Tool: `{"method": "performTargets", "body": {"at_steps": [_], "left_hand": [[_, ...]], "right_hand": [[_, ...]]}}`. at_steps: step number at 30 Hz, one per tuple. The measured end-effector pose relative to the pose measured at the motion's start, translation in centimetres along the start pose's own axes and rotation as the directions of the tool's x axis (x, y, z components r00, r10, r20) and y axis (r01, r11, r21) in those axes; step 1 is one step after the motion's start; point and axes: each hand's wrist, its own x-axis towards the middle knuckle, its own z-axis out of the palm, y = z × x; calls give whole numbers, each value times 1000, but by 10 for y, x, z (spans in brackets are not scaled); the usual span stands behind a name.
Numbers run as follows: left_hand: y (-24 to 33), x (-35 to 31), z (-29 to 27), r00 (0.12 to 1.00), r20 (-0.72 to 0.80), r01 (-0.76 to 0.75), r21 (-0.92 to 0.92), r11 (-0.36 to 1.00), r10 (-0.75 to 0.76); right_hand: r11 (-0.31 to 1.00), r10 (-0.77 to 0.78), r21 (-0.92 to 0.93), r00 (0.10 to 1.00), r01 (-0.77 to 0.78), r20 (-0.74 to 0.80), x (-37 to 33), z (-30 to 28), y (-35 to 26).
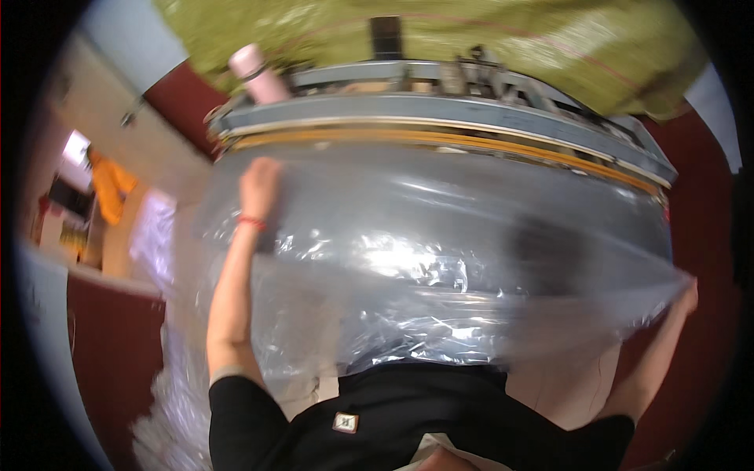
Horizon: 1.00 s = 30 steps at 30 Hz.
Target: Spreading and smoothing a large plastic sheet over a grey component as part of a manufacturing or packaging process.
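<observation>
We hold a clear plastic sheet point(408, 267) stretched across the grey bench point(440, 177). Our left hand point(259, 188) presses it near the far left corner, fingers together against the film; our right hand point(688, 298) has its fingers clamped on the sheet's right edge. Uneven pulling could wrinkle or tear the film, or slip it from under the left hand.

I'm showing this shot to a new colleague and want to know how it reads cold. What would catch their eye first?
First the big clear plastic sheet, glaring with reflections across the middle, spread over a grey machine bed with an orange strip along its edge. The left hand, a red band at its wrist, presses the sheet at upper left, while the right hand pulls its edge far right. A pink bottle stands at the machine's upper left.
</observation>
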Motion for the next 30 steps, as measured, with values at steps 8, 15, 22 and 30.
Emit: {"method": "performTargets", "body": {"at_steps": [8, 15, 22, 30], "left_hand": [[-161, 20, 24, 790, -206, 487, -360, 796, -577], [-213, 54, 47, 777, -222, 501, -349, 792, -589], [-221, 56, 38, 827, -311, 327, -412, 850, -469], [-126, 59, 46, 778, -143, 423, -600, 679, -611]], "right_hand": [[611, -724, -484, 690, 626, -21, -41, 219, -8], [865, -498, -76, 867, 497, 7, -36, 283, -19], [825, -564, -143, 813, 547, -145, -42, 299, -21], [835, -543, -55, 803, 548, -248, -25, 275, -21]]}}
